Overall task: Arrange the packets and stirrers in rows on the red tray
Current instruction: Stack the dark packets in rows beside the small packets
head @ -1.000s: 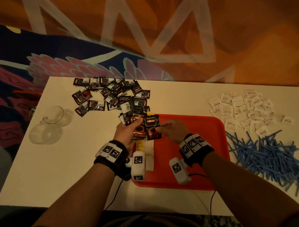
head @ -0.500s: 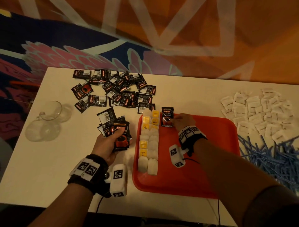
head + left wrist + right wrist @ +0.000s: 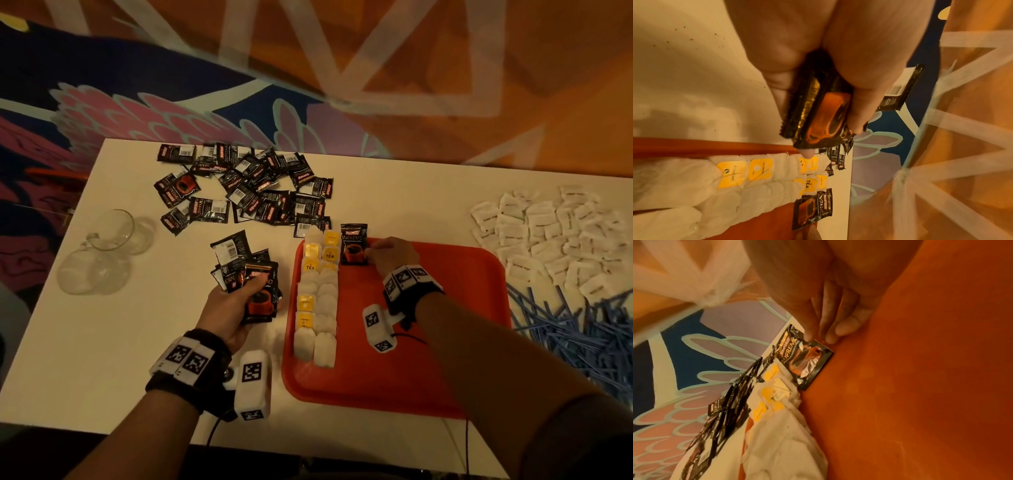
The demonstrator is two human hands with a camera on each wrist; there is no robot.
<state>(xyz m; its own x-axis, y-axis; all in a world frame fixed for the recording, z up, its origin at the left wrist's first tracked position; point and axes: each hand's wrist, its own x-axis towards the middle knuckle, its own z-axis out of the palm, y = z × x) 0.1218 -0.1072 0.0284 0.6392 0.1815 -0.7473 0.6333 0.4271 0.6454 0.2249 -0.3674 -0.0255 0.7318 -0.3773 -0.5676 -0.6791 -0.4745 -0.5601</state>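
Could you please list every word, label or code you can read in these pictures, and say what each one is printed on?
"KOPIKO SUPREMO": coffee packet on the red tray, touched by the right hand.
"TEA": yellow tag of a tea bag.
"KOPIKO", partly covered: top packet of the stack in the left hand.
Barcodes, wrist markers, white sachets: unreadable.

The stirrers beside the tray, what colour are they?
Blue; the stirrers show best in the head view.
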